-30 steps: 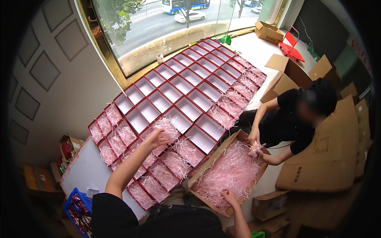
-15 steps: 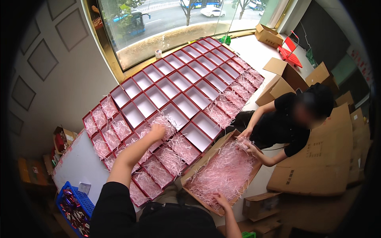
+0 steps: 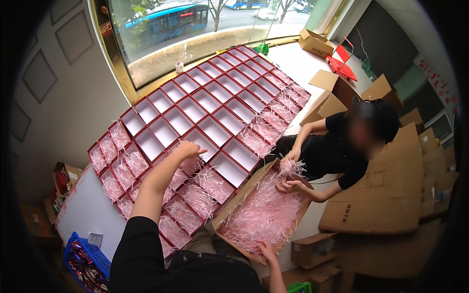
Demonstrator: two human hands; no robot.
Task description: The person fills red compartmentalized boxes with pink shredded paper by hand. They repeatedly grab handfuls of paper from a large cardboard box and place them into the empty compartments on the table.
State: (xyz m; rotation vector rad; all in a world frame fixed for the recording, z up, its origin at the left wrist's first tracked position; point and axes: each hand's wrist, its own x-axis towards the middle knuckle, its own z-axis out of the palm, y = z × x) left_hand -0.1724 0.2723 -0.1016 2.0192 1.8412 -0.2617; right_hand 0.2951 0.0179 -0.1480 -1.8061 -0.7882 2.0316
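Observation:
My left hand is stretched out over the grid of red boxes, fingers loosely spread, above a box part-filled with pink shredded paper. It holds nothing that I can see. My right hand rests at the near edge of a cardboard carton full of pink paper shreds. Its fingers sink into the shreds. Several near boxes hold pink shreds; the far ones are white inside.
A person in black kneels at the carton's far side with both hands in the shreds. Flattened cardboard and open cartons lie to the right. A blue basket stands at the lower left. A large window runs behind.
My left hand has lifted off the shreds in the box and now hovers with fingers apart. My right hand stays at the carton's edge. The other person has gathered a tuft of shreds.

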